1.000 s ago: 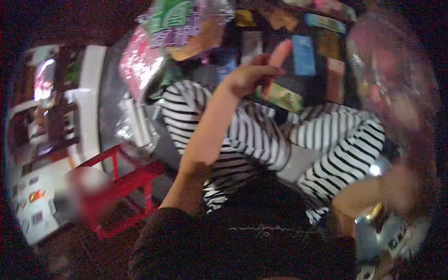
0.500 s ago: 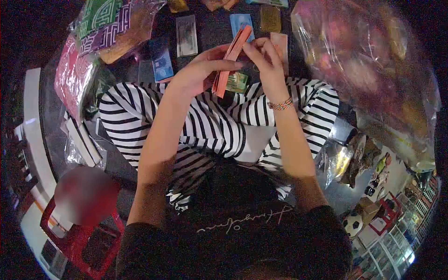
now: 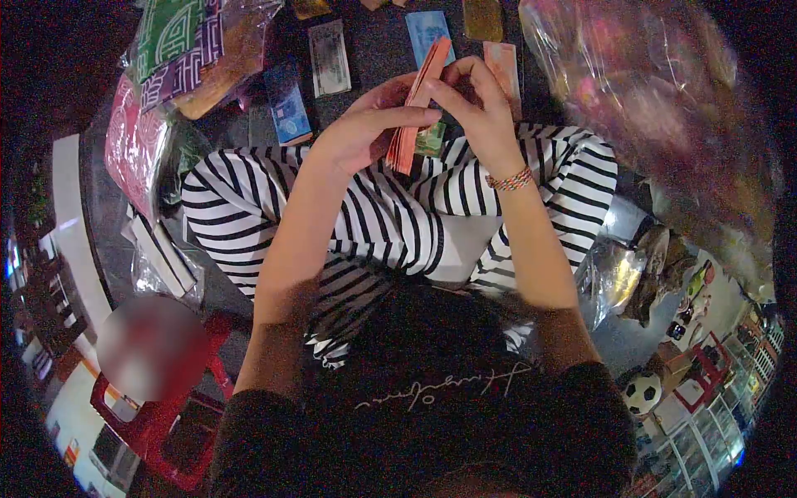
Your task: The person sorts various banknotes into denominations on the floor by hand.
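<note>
Left grip: holding red paper bundle.
Right grip: narrow, pinching the same bundle's edge.
Floor: grey packet, golden packet ahead of striped trousers.

I take this for a home or a small shop; I can't tell which. I sit cross-legged on the dark floor, paper wads laid out ahead, bulging clear bags around me, a red stool left, a football and glass panes right.
</note>
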Demonstrator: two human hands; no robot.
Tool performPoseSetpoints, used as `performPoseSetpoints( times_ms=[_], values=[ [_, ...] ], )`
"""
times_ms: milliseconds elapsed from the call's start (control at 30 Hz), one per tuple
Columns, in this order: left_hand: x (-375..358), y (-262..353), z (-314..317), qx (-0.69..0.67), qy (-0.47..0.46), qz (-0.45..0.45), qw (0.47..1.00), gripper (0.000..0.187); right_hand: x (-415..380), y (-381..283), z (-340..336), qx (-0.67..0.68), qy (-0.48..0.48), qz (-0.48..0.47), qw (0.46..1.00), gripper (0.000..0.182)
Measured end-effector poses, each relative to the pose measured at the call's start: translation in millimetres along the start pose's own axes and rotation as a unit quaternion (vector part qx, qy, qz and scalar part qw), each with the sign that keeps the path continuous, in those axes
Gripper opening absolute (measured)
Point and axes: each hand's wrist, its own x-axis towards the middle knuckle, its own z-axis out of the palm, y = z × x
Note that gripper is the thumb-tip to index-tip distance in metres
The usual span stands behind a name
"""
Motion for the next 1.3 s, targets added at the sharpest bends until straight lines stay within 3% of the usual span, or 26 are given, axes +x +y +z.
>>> performPoseSetpoints(
  times_ms=[200,467,633,1300],
  values=[
    [0,0,3,-0.016,0.024,-0.003,1.0,0.047,1,3,0,0.014,0.009,-0.029,0.999,0.024],
    [0,-1,3,-0.024,0.044,-0.018,0.999,0.048,-1,-6,-1,0.026,0.003,0.007,1.0,0.021],
    [1,-2,4,0.006,0.041,-0.004,0.999,0.057,-1,-9,-1,0.025,-0.004,0.004,1.0,0.02],
    [2,-4,4,-0.004,0.044,0.005,0.999,0.053,-1,-1,-3,0.031,-0.008,0.005,0.999,0.02]
  ],
)
